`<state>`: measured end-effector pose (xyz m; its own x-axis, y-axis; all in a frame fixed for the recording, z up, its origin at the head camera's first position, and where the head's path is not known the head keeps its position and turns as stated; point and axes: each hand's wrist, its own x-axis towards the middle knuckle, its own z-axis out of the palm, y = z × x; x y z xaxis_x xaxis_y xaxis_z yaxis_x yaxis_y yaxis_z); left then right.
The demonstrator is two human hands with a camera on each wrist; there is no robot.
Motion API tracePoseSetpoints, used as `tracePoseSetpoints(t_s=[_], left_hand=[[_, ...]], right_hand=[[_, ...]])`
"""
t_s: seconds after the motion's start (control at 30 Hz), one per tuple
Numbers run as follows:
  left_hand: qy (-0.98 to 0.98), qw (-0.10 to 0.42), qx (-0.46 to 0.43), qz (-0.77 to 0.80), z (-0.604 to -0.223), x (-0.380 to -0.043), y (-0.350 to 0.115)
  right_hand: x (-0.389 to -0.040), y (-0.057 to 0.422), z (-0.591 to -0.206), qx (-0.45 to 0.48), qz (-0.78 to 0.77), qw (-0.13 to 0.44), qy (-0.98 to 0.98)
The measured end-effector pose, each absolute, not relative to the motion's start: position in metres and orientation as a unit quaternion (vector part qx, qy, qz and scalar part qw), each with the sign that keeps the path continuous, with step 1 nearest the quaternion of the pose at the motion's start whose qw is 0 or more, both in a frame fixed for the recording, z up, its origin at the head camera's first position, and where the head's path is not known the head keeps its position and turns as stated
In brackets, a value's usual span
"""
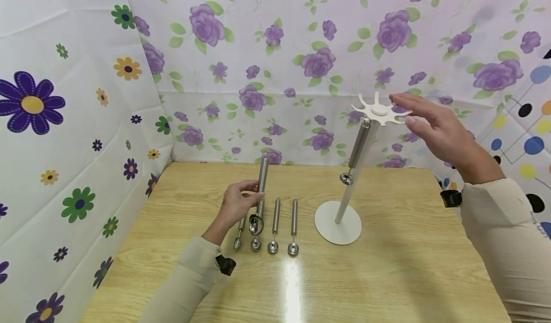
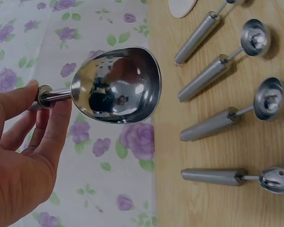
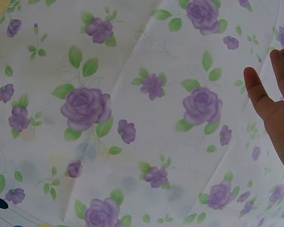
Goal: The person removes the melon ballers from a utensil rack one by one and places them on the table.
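My left hand (image 1: pixel 236 202) pinches the handle of a shiny metal ice cream scoop (image 2: pixel 117 87) between thumb and fingers. The scoop is raised above the table, handle end away from me and bowl toward me. Beneath and beside it lie several metal-handled small scoops (image 1: pixel 294 222), side by side; one (image 2: pixel 217 177) has a narrower, oval head. At the right, my right hand (image 1: pixel 436 124) is beside the hooked top (image 1: pixel 380 109) of a white stand, fingers extended and thumb apart. Whether it touches a hook I cannot tell. One small scoop (image 1: pixel 358 146) hangs from the stand.
The stand's round white base (image 1: pixel 337 234) rests on the wooden table (image 1: pixel 379 275), right of the small scoops. Flower-patterned cloth (image 1: pixel 275 69) rises behind the table and along its left side. A dotted cloth (image 1: pixel 534 146) hangs at the right.
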<state>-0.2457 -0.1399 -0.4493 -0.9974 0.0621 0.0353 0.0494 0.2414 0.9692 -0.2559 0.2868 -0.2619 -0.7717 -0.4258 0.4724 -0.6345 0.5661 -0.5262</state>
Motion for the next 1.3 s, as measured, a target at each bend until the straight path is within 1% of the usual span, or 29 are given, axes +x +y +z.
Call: tracePoseSetpoints(t_s=[0.27, 0.83, 1.1, 1.3], left_hand=[[0.805, -0.009, 0.01, 0.593, -0.46, -0.244, -0.157], [0.823, -0.001, -0.059, 0.565, -0.487, -0.246, -0.193], [0.839, 0.001, -0.081, 0.538, -0.505, -0.245, -0.207], [0.846, 0.002, -0.092, 0.524, -0.515, -0.244, -0.213]], right_hand=[[-0.257, 0.286, -0.262, 0.301, 0.355, 0.149, -0.872], [-0.258, 0.287, -0.263, 0.3, 0.358, 0.148, -0.872], [-0.254, 0.286, -0.261, 0.289, 0.359, 0.137, -0.877], [-0.257, 0.286, -0.263, 0.296, 0.362, 0.145, -0.872]])
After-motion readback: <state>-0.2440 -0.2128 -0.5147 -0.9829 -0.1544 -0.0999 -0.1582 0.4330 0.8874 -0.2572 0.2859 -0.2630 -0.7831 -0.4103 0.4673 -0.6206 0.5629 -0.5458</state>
